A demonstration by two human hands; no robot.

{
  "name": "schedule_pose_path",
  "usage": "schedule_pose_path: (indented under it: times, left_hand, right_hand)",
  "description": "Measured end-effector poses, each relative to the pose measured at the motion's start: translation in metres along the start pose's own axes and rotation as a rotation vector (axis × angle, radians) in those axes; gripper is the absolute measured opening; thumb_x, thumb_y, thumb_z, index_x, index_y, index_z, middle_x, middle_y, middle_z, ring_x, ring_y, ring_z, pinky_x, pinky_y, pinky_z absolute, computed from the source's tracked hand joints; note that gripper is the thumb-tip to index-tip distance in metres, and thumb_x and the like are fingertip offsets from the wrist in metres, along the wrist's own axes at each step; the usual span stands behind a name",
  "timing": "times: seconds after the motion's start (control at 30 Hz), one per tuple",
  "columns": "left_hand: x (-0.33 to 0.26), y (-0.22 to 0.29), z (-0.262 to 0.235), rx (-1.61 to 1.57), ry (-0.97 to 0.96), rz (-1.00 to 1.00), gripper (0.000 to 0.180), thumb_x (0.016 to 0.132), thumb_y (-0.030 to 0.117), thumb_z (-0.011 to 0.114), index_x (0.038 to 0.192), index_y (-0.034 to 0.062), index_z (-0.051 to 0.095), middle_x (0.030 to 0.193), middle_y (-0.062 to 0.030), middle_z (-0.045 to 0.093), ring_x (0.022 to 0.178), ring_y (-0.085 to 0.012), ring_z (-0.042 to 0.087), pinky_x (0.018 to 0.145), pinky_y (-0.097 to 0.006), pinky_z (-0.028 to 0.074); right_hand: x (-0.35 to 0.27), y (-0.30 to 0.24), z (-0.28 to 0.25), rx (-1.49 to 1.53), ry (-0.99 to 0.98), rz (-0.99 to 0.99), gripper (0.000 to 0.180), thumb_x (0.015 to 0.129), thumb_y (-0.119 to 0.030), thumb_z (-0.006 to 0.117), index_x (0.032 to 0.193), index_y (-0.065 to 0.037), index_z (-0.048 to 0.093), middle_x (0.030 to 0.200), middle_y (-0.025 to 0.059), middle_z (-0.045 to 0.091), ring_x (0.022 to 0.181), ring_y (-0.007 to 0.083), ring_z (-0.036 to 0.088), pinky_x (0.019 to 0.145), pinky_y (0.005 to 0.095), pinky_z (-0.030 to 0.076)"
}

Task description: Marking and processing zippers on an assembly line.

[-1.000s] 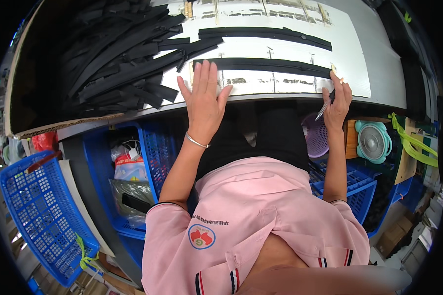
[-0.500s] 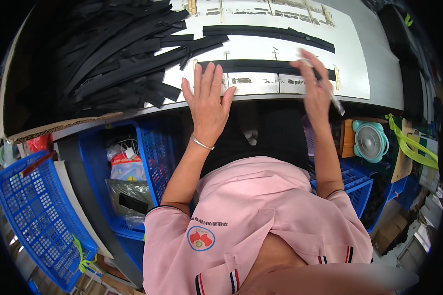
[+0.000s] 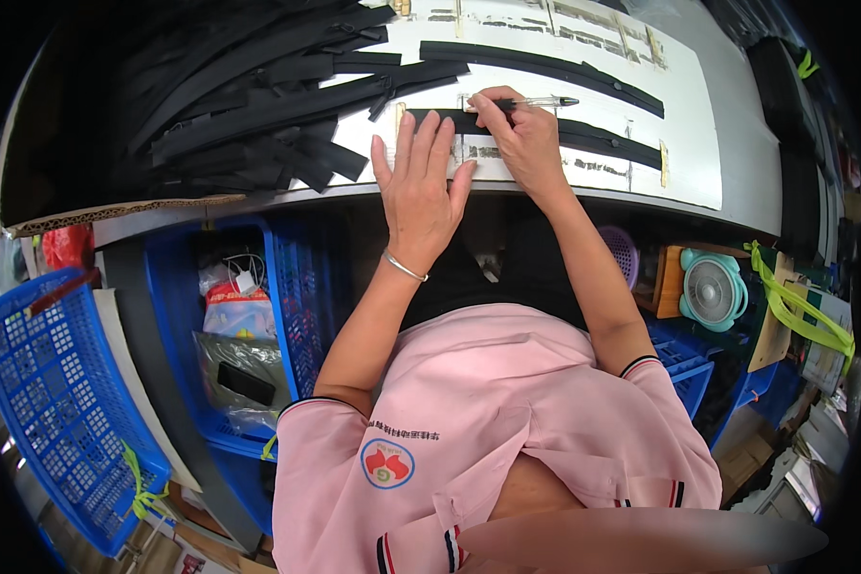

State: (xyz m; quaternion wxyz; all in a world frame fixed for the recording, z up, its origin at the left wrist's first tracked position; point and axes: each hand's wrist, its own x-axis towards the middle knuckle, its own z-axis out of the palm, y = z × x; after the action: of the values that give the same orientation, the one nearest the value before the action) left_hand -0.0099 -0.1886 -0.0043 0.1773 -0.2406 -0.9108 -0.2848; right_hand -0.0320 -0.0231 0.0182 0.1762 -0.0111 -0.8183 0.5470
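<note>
A black zipper (image 3: 607, 143) lies lengthwise on a marked white board (image 3: 691, 124) at the table's near edge. My left hand (image 3: 417, 199) is flat, fingers stretched out, with its fingertips on the zipper's left end. Just to its right, my right hand (image 3: 528, 148) pinches a pen (image 3: 551, 101), whose clear barrel sticks out to the right. The pen's writing end is near the zipper's upper edge, mostly behind my fingers. Farther back, a second black zipper (image 3: 545, 71) rests on the board. A heap of black zippers (image 3: 230, 100) fills the left side.
A cardboard edge (image 3: 124, 216) borders the heap. Below the table are a blue crate (image 3: 282, 316) with bags and a phone (image 3: 246, 383), and a blue basket (image 3: 57, 383) at far left. On the right stand a turquoise fan (image 3: 715, 289) and a purple basket (image 3: 619, 253).
My right hand has swept left along the near zipper with the pen, from its right end to beside my left hand. My left hand stays flat at the left end.
</note>
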Motion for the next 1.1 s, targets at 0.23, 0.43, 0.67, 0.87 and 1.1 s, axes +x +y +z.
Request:
schedule_pose_path:
  times: [0.23, 0.43, 0.67, 0.87, 1.1]
  left_hand:
    - [0.0, 0.001, -0.001, 0.014, -0.016, -0.005, 0.05, 0.094, 0.028, 0.071, 0.139, 0.0085, 0.061, 0.144, -0.0093, 0.057, 0.145, -0.0312, 0.043, 0.121, -0.058, 0.016]
    - [0.0, 0.001, 0.0, 0.029, -0.021, 0.003, 0.049, 0.094, 0.028, 0.071, 0.138, 0.0083, 0.061, 0.144, -0.0094, 0.057, 0.145, -0.0314, 0.042, 0.121, -0.059, 0.015]
    - [0.0, 0.001, 0.002, 0.027, 0.002, 0.01, 0.051, 0.091, 0.028, 0.073, 0.136, 0.0056, 0.062, 0.141, -0.0109, 0.059, 0.143, -0.0339, 0.044, 0.12, -0.062, 0.016]
    - [0.001, 0.002, 0.003, 0.032, -0.007, 0.012, 0.051, 0.091, 0.028, 0.073, 0.136, 0.0064, 0.062, 0.142, -0.0101, 0.059, 0.144, -0.0329, 0.043, 0.12, -0.061, 0.016]
    - [0.0, 0.001, 0.002, 0.058, -0.036, 0.016, 0.051, 0.093, 0.028, 0.072, 0.139, 0.0072, 0.06, 0.144, -0.0101, 0.057, 0.147, -0.0321, 0.041, 0.121, -0.059, 0.014]
  right_hand:
    - [0.001, 0.007, 0.002, -0.054, -0.007, -0.065, 0.027, 0.098, -0.015, 0.067, 0.089, 0.01, 0.071, 0.094, 0.0079, 0.076, 0.066, 0.0145, 0.067, 0.062, 0.0268, 0.051]
    - [0.0, 0.003, 0.001, -0.07, -0.018, -0.025, 0.026, 0.098, -0.016, 0.067, 0.09, 0.008, 0.071, 0.094, 0.0064, 0.077, 0.067, 0.0141, 0.068, 0.062, 0.027, 0.051]
    - [-0.002, 0.004, -0.005, 0.011, -0.126, 0.046, 0.028, 0.098, -0.021, 0.066, 0.087, 0.005, 0.072, 0.087, 0.0051, 0.076, 0.065, 0.0137, 0.067, 0.06, 0.0264, 0.05]
    - [-0.002, 0.011, -0.006, -0.058, -0.172, 0.03, 0.025, 0.101, -0.016, 0.064, 0.088, 0.004, 0.072, 0.084, -0.0009, 0.072, 0.066, 0.0046, 0.057, 0.06, 0.0228, 0.046]
    - [-0.004, 0.016, -0.032, 0.052, -0.091, 0.11, 0.021, 0.101, -0.017, 0.063, 0.094, 0.0, 0.072, 0.078, -0.0004, 0.07, 0.069, 0.0041, 0.058, 0.061, 0.0215, 0.045]
